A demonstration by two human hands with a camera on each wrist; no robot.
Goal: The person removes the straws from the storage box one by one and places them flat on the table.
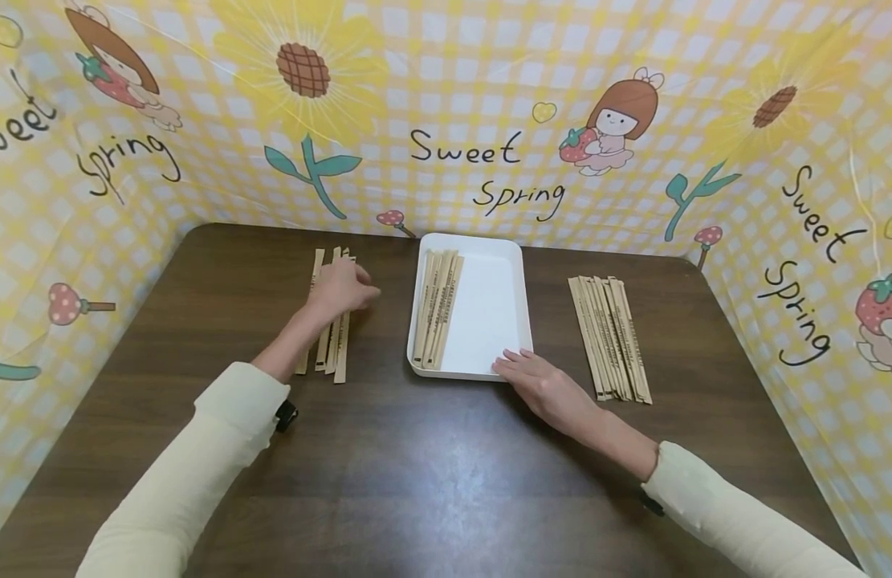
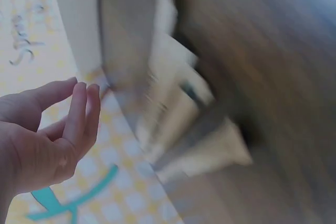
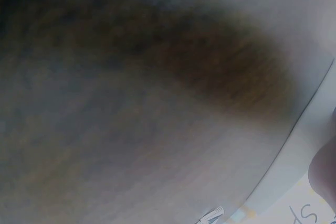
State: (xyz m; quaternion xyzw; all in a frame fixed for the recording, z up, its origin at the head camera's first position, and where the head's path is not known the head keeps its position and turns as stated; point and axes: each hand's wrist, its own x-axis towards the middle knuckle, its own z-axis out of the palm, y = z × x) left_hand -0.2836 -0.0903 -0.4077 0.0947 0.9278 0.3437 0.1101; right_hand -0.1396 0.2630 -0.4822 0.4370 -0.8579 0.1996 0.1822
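Over the left pile of long, thin brown-paper packets (image 1: 335, 353) is my left hand (image 1: 337, 291). In the left wrist view its fingers (image 2: 79, 111) are loosely bent, with the thumb near the fingertips and nothing between them. A white tray (image 1: 489, 313) lies in the middle of the table, with several such packets (image 1: 437, 309) side by side along its left side. My right hand (image 1: 550, 393) rests on the tray's near right corner with its fingers extended; its thumb is hard to make out. The right wrist view is mostly blurred.
To the right of the tray lies another pile of printed paper packets (image 1: 610, 341), fanned slightly. The dark wooden table (image 1: 431, 482) is bordered by a yellow checked cloth (image 1: 453, 104) at the back and both sides.
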